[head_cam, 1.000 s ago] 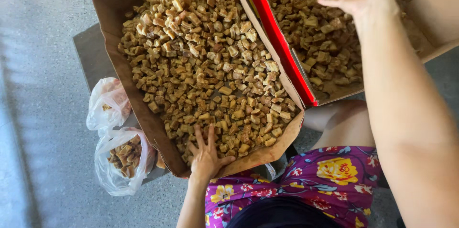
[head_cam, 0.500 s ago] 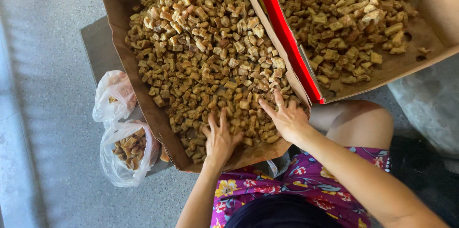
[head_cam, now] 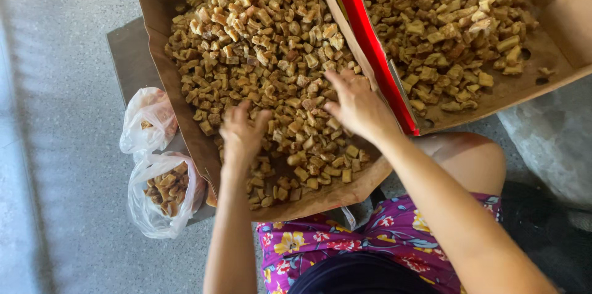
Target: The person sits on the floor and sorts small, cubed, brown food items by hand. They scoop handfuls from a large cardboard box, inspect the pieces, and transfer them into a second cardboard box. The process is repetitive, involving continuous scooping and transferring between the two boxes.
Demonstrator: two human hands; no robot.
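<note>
A flattened cardboard box [head_cam: 161,60] in front of me is heaped with small brown dried cubes [head_cam: 259,41]. My left hand [head_cam: 242,135] rests on the near part of the pile, fingers bent into the pieces. My right hand [head_cam: 357,106] lies palm down on the pile near the box's right wall, fingers spread. Whether either hand grips pieces cannot be told. A second cardboard box [head_cam: 512,87] with a red edge [head_cam: 370,47] at the right holds more of the same cubes [head_cam: 450,16].
Two clear plastic bags lie at the left: the upper bag [head_cam: 147,120] and the lower bag [head_cam: 163,192], which holds some cubes. A grey slab [head_cam: 126,53] lies under the left box. My floral-clothed lap [head_cam: 382,238] and a bare knee [head_cam: 465,158] are below. The floor is speckled grey.
My right hand came down from the right box onto the left pile and slid further up it. My left hand shifted left and curled into the pieces.
</note>
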